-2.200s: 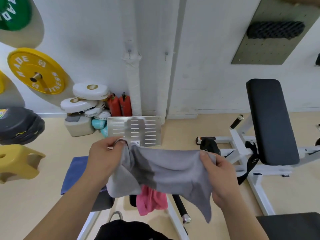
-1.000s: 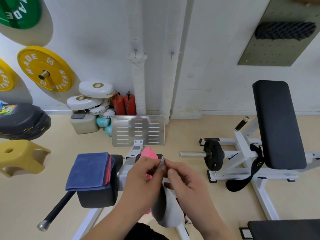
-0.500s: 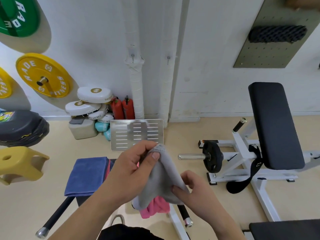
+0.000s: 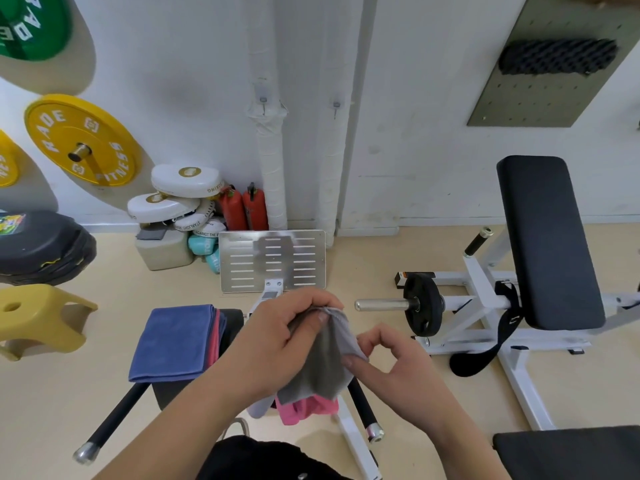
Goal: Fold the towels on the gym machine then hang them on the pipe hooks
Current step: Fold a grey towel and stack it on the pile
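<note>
- Presently, the left hand (image 4: 277, 341) is pinching the bunched top edge of the grey towel (image 4: 325, 368) between curled fingers and thumb, holding it in the air above the gym machine. If that pinch slackens, the layers could be sliding apart.
- Beside it, the right hand (image 4: 391, 368) is nipping the towel's side edge, thumb against curled fingers, seemingly lightly. A hard tug there risks skewing the fold.
- Just beneath the grey hem, the pink towel (image 4: 304, 408) is lying crumpled on the frame, so the hanging cloth could be dragging it floorward.
- Further left, the folded blue towel (image 4: 173, 341) is sitting on the black pad (image 4: 232, 320), where a swinging elbow could be knocking it.
- Farthest, two small hooks (image 4: 263, 102) are sitting on the wall pipes (image 4: 272, 161), and a thick bundle may be slipping off them.
</note>
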The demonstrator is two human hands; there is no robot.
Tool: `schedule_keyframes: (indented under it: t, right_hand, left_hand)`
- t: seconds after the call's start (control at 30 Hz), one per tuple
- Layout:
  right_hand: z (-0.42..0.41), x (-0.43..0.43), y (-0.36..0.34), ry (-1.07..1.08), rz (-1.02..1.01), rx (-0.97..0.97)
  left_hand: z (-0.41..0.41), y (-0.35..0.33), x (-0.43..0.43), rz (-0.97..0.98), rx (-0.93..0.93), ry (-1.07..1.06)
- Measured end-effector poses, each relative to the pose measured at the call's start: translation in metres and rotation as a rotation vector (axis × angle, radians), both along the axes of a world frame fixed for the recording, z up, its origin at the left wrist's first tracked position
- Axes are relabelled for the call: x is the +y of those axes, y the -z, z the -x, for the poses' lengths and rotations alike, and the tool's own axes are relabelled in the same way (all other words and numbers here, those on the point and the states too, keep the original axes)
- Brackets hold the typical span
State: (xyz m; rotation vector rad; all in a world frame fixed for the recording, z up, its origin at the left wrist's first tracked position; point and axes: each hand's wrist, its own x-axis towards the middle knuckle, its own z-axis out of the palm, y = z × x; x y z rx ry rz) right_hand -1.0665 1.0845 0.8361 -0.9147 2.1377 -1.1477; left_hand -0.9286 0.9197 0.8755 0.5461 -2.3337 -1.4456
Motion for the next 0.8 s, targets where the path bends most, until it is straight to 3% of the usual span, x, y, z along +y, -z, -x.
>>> schedule_keyframes:
  t: [0.1, 0.2, 0.27, 0.33, 0.4, 0.47, 0.57, 0.63, 0.8]
  right_hand:
    - [0.003, 0.004, 0.007, -0.008, -0.134, 0.025]
    - [0.011, 0.007, 0.018, -0.04, -0.501, 0.202]
    - [0.015, 0.012, 0.024, -0.071, -0.692, 0.213]
    - [0.016, 0.014, 0.022, -0.065, -0.725, 0.198]
    - [0.016, 0.014, 0.01, -0.011, -0.698, 0.247]
    - [0.016, 0.011, -0.007, 0.017, -0.512, 0.278]
    - [0.002, -0.004, -0.041, -0.045, -0.089, 0.042]
    - [-0.003, -0.014, -0.047, -0.064, 0.09, -0.089]
    - [-0.01, -0.024, -0.032, 0.077, 0.204, -0.156]
  left_hand:
    - [-0.001, 0.001, -0.005, 0.041, 0.033, -0.1]
    - [-0.001, 0.001, -0.01, 0.073, 0.061, -0.153]
    - [-0.001, 0.002, -0.01, 0.075, 0.059, -0.126]
    - [-0.001, 0.003, -0.009, 0.068, 0.033, -0.087]
    - [0.0, 0.005, -0.006, 0.045, 0.016, -0.059]
    - [0.003, 0.006, -0.002, 0.02, -0.005, -0.019]
    - [0.009, 0.008, 0.004, 0.005, -0.025, 0.047]
    - [0.013, 0.009, 0.006, 0.014, -0.003, 0.05]
    - [0.015, 0.017, 0.004, 0.117, 0.029, 0.01]
